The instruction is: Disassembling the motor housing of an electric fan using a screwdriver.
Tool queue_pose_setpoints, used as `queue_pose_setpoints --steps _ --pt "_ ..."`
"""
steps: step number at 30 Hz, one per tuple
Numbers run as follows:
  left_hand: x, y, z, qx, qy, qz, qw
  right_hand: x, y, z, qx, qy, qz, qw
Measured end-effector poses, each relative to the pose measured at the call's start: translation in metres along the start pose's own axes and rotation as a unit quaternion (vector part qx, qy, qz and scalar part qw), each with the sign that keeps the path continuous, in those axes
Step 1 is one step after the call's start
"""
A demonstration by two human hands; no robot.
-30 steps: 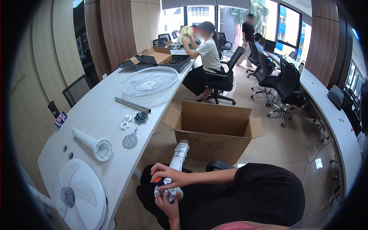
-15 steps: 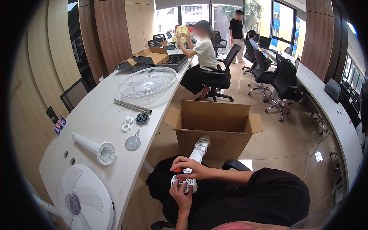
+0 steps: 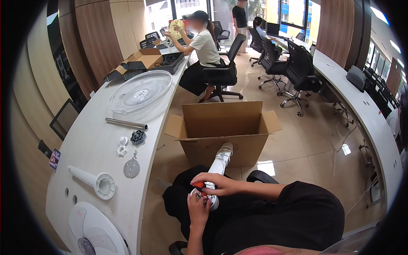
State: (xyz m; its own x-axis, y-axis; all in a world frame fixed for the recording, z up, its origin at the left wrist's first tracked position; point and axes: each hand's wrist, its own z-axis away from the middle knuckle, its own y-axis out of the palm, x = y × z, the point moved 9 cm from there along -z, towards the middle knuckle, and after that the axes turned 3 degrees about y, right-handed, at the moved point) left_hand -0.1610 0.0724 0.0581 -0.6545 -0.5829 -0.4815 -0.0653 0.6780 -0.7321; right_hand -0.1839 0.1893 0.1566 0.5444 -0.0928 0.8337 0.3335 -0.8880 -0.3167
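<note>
A white electric fan body [image 3: 219, 165] rests on my lap, its long post tilted towards the cardboard box and a pale cord looped round the far end. Its near end is a round, slotted housing [image 3: 213, 202]. My left hand [image 3: 198, 209] comes up from below, fingers curled onto that housing. From the right, my right hand [image 3: 220, 184] reaches over it, closed around an orange-and-black object [image 3: 198, 185] that looks like a tool handle. My fingers hide most of this object and the spot where it meets the housing.
An open cardboard box [image 3: 221, 148] stands on the floor ahead. The white table [image 3: 144, 170] at left bears a clear fan grille [image 3: 140, 93], metal tube [image 3: 126, 123], dark knob [image 3: 137, 137], grey disc [image 3: 131, 168], white stand [image 3: 91, 180] and fan blade [image 3: 87, 223]. A seated person handles a yellow round part [image 3: 177, 26].
My view has swung to the right, so the table and box sit further left in it. Both hands stay on the fan body, with only small finger shifts.
</note>
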Motion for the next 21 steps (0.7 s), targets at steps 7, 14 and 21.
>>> queue_pose_setpoints --steps 7,14,21 --pt "0.009 0.002 0.002 0.047 -0.096 0.081 0.991 -0.004 -0.004 0.000 -0.027 0.034 0.036 0.998" --pt "0.011 0.001 0.011 0.012 -0.079 0.072 0.994 0.002 0.010 -0.002 0.008 0.013 0.019 1.000" --pt "0.007 0.006 0.009 0.018 -0.062 0.033 0.997 0.013 0.009 -0.007 -0.001 -0.041 0.045 0.998"
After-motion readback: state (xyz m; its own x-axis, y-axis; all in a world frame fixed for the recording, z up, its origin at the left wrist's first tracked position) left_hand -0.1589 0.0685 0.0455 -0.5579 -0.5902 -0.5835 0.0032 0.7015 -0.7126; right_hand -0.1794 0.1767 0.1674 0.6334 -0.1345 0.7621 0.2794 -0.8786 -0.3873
